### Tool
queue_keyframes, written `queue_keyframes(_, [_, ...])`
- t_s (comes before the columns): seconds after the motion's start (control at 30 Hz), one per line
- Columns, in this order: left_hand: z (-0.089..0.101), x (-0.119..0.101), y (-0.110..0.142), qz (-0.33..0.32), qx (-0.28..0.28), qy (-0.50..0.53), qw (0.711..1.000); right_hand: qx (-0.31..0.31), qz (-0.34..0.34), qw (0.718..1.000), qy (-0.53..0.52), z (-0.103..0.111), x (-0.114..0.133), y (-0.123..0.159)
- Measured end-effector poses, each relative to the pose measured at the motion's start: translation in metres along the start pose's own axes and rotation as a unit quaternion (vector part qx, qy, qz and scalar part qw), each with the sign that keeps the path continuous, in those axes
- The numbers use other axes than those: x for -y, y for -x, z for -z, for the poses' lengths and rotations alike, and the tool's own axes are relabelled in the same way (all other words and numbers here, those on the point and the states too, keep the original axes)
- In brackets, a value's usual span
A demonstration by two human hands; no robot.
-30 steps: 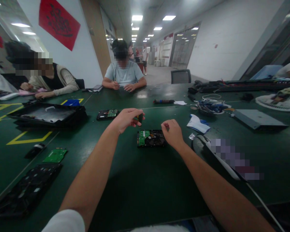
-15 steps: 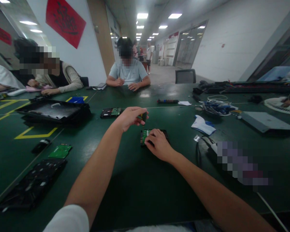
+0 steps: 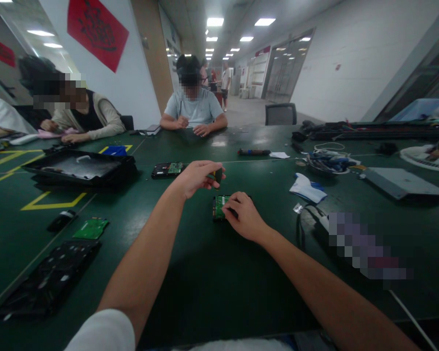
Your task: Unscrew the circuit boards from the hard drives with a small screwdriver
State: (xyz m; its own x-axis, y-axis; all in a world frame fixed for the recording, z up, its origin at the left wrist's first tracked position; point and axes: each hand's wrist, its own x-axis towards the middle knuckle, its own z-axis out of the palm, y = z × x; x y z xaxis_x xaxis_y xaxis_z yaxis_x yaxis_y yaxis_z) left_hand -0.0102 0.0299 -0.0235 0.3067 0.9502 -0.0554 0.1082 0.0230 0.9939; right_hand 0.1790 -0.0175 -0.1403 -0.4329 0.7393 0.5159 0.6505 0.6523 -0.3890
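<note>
My left hand (image 3: 201,178) is closed around the dark, yellow-marked handle of a screwdriver (image 3: 218,176), held just above the table. Below it lies a hard drive (image 3: 218,208), its green circuit board facing up. My right hand (image 3: 243,214) rests over the right part of the drive, with thumb and fingers drawn together at the board. Whether something small sits between those fingertips is hidden. Beyond my left forearm is a second hard drive (image 3: 167,169), also with a green board.
On the left lie a loose green circuit board (image 3: 91,228), a black panel (image 3: 49,278) and a black tray (image 3: 80,165). To the right are a white-and-blue cloth (image 3: 308,188), a silver box (image 3: 406,183) and a cable bundle (image 3: 329,161). A person (image 3: 193,109) sits opposite.
My right hand has slid slightly right across the drive, its fingers curling together and uncovering more of the board. The left hand stays nearly still with the screwdriver.
</note>
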Motion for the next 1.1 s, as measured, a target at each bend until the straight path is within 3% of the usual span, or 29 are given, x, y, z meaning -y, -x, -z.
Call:
queue_keyframes(0.07, [0.001,0.0,0.0,0.0,-0.003,-0.001,1.0,-0.023,-0.034,0.999,-0.007,0.005,-0.008,0.0])
queue_keyframes(0.13, [0.002,-0.001,0.0,0.001,-0.009,-0.003,1.0,-0.006,-0.055,0.998,-0.007,0.01,-0.017,0.0])
queue_keyframes(0.3, [0.006,-0.003,0.001,-0.004,-0.022,0.002,1.0,0.133,-0.088,0.987,-0.004,0.02,-0.037,0.003])
queue_keyframes(0.37, [0.006,-0.004,0.001,-0.005,-0.022,0.002,1.0,0.16,-0.089,0.983,-0.001,0.022,-0.04,0.003])
queue_keyframes(0.53, [0.004,-0.005,0.002,-0.005,-0.02,0.008,1.0,0.137,-0.126,0.979,0.085,0.019,-0.031,0.003])
queue_keyframes(0.73, [0.004,-0.002,-0.001,-0.007,-0.042,0.02,0.999,0.086,-0.212,0.949,0.218,0.018,-0.012,-0.001])
queue_keyframes(1.0, [0.004,0.001,-0.003,-0.012,-0.044,0.023,0.999,0.111,-0.295,0.924,0.218,0.029,-0.013,-0.008])
queue_keyframes(1.1, [0.004,0.0,-0.002,-0.01,-0.047,0.022,0.999,0.089,-0.299,0.926,0.213,0.032,-0.023,-0.01])
